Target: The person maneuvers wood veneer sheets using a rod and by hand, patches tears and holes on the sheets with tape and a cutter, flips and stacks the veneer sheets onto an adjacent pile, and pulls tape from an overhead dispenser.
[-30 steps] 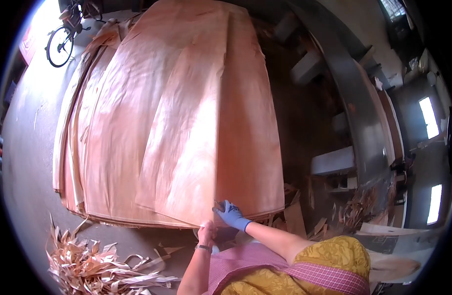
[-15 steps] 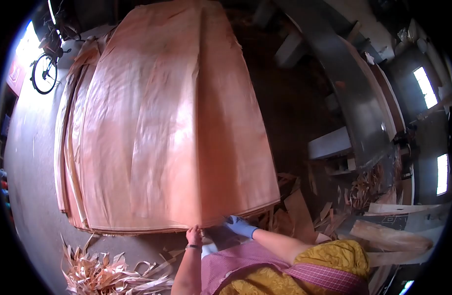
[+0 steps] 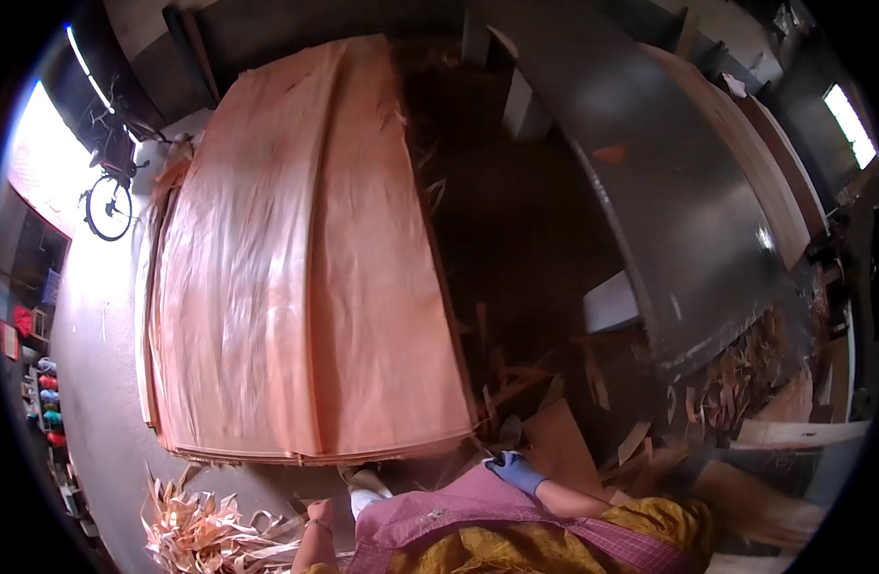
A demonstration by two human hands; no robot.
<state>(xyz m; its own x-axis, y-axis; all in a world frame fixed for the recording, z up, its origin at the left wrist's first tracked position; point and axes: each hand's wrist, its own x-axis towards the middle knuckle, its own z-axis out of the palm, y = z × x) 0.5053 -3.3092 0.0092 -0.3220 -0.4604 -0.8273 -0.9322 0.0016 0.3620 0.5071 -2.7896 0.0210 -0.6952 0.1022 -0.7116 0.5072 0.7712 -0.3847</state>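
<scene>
A wide stack of thin reddish wood veneer sheets lies in front of me, with a raised fold running lengthwise along its top sheet. My left hand, bare with a band at the wrist, is just short of the stack's near edge and apart from it. Its fingers are too small and foreshortened to read. My right hand, in a blue glove with dark fingertips, is beside the stack's near right corner, close to my pink apron. The gloved fingers are curled; whatever they may hold is hidden.
Veneer shreds are heaped on the floor at the near left. On the right stands a long dark table, with scraps at its near end. A board piece leans near my right hand. A bicycle stands at the far left.
My left hand has come off the sheet's near edge and drawn back towards me. My right hand has moved back and to the right, away from the edge. The view has turned, shifting the stack left.
</scene>
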